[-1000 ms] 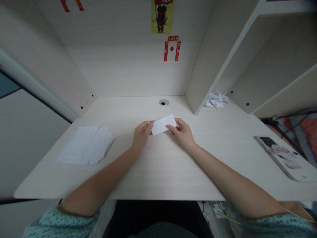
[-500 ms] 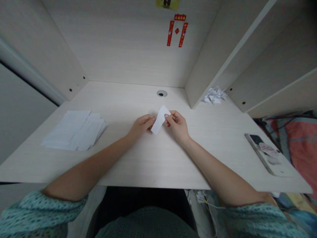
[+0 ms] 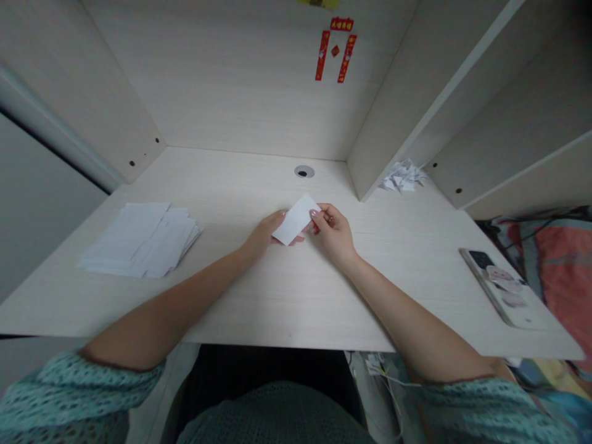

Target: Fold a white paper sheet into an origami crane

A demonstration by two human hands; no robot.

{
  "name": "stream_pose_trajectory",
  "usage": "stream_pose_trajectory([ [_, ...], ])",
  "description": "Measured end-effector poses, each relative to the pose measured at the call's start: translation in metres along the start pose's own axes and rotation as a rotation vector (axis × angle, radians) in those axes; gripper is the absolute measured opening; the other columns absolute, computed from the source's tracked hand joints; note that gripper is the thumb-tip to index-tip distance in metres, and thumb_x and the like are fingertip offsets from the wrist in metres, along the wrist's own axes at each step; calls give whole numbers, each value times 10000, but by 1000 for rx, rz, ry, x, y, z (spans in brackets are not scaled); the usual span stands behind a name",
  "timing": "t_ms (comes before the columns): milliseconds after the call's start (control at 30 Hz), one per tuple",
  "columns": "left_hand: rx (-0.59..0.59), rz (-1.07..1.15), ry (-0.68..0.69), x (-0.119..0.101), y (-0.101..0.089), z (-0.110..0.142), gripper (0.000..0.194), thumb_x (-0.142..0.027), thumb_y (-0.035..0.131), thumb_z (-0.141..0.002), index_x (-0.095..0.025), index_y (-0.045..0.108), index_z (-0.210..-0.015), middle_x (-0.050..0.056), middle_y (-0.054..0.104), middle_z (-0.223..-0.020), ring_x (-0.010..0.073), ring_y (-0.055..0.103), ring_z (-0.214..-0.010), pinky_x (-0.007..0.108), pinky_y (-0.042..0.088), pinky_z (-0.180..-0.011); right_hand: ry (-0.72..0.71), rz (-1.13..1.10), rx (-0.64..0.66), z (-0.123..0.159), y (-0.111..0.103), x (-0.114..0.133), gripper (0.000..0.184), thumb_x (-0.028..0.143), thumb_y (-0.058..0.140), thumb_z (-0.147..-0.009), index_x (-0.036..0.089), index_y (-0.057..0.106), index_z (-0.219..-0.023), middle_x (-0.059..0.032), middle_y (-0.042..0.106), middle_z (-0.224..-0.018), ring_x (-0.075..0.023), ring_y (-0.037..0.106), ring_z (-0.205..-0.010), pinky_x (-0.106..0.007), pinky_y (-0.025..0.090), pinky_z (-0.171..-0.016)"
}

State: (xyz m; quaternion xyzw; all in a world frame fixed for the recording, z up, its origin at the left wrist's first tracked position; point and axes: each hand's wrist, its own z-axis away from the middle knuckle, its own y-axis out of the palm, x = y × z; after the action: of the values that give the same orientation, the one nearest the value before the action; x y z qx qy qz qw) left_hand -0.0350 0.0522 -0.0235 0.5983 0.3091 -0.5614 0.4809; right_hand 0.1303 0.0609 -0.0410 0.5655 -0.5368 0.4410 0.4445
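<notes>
Matt paper slip, smooth desk

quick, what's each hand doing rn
Left hand: closed on the white paper, fingers partly beneath it.
Right hand: closed on the same paper, thumb on top.

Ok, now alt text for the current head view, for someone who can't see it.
Two bare hands, left and right, hold a small white paper over a pale desk. A stack of paper lies to the left; to the right are a phone and, farther back, a heap of white scraps.
</notes>
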Motion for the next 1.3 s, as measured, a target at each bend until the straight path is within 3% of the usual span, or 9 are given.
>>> stream_pose_trajectory([
  [100,11,-77,8,3,-4,0,557,-559,569,-753,-158,556,-1140,149,666,-1076,231,674,-808,335,516,-702,16,-22,-12,-1,2,0,362,481,644,-740,204,577,-964,44,534,-581,-98,442,-494,-234,369,-487],
  [300,-62,-93,12,7,-8,-6,653,-667,407,-778,-151,565,-1146,141,667,-1067,217,649,-804,328,519,-679,9,-57,-28,-1,2,-3,421,454,672,-727,229,551,-1061,65,525,-591,-86,442,-490,-229,367,-492],
  [567,-70,-275,140,5,-6,-1,473,-442,547,-796,-190,526,-1196,101,614,-1152,195,606,-964,321,482,-819,78,-37,47,0,1,-1,484,431,707,-682,210,571,-1092,-1,653,-802,-95,514,-575,-233,397,-544],
  [700,-118,-396,202,5,-2,1,558,-350,667,-717,-195,493,-1224,115,596,-1174,199,601,-985,306,485,-812,39,19,146,2,2,3,317,411,698,-697,183,672,-916,-26,676,-819,-137,578,-679,-262,442,-640],
  [867,-117,-321,240,5,-6,-1,480,-343,592,-778,-178,494,-1218,106,591,-1188,201,610,-969,316,477,-827,7,69,96,2,1,4,279,444,594,-785,180,681,-761,-15,650,-717,-146,564,-656,-266,441,-627],
  [1000,-222,-351,285,3,-12,-3,345,-345,508,-826,-156,595,-1101,77,641,-1113,228,587,-1016,333,442,-877,-40,119,53,-1,-3,0,301,450,549,-817,174,631,-729,-9,609,-689,-143,535,-642,-255,415,-594],
  [1300,-264,-111,117,3,-11,-5,300,-299,575,-764,-151,656,-1011,77,708,-957,232,654,-842,355,490,-772,-87,264,-36,-6,-10,-8,289,413,482,-864,190,541,-690,27,479,-589,-121,446,-560,-242,344,-534],
])
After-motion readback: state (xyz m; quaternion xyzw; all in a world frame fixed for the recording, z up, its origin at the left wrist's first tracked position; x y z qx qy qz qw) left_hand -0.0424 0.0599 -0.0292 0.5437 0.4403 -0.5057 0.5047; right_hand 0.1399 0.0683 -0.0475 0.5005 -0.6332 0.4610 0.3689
